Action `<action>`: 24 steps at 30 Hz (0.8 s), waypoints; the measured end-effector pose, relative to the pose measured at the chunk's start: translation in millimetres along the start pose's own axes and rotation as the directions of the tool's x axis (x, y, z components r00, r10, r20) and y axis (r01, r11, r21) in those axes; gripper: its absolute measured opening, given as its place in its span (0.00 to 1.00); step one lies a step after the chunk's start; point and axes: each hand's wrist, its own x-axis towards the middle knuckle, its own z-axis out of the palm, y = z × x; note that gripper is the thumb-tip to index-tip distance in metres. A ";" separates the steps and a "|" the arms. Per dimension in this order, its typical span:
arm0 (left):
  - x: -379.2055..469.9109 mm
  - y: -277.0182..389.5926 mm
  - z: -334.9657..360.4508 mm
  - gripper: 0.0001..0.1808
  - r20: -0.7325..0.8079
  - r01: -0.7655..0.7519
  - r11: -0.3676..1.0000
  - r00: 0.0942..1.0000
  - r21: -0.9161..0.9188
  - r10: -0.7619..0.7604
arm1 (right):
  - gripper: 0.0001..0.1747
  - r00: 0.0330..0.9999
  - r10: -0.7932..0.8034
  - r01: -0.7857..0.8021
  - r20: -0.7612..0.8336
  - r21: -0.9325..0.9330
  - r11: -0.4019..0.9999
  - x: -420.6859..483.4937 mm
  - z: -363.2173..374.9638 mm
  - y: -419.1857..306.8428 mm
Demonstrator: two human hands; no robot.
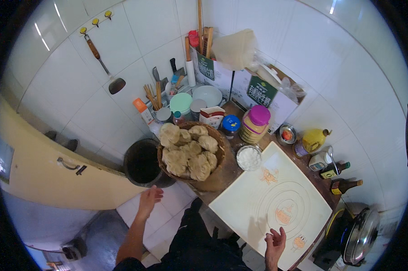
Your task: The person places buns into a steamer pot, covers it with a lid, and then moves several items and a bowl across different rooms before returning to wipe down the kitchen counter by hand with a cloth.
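Observation:
My left hand (150, 200) holds nothing, its fingers loosely extended over the tiled floor. It is near a dark round pot or bin (141, 166) and below a wicker basket (222, 142) heaped with several tan buns (187, 162). My right hand (275, 244) hovers over the lower edge of a pale dough mat (244, 203), also holding nothing, its fingers apart and slightly curled. Rings and orange cartoon figures are printed on the mat. A bowl of white powder (249, 158) stands against the mat's upper left edge.
A purple-lidded jar (254, 125) and blue-lidded jar (230, 126) stand behind the basket. An oil jug (310, 142) and dark bottles (346, 186) line the right wall. A lidded metal pan (361, 235) is at lower right. A spatula (102, 61) hangs on the wall.

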 end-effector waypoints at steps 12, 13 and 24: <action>295.8 209.4 -14.7 0.37 0.139 -0.490 0.788 0.869 0.374 0.475 | 0.40 0.988 0.153 -0.154 -0.026 -0.036 0.987 -38.9 137.1 -46.1; 312.5 224.5 2.9 0.43 0.202 -0.498 0.759 0.866 0.419 0.457 | 0.40 0.988 0.151 -0.153 -0.033 -0.049 0.987 -38.1 138.5 -49.7; 402.1 242.8 100.9 0.77 0.640 -0.711 0.156 0.691 0.686 0.337 | 0.41 0.918 0.185 -0.197 -0.349 0.001 0.980 -62.3 121.5 -46.4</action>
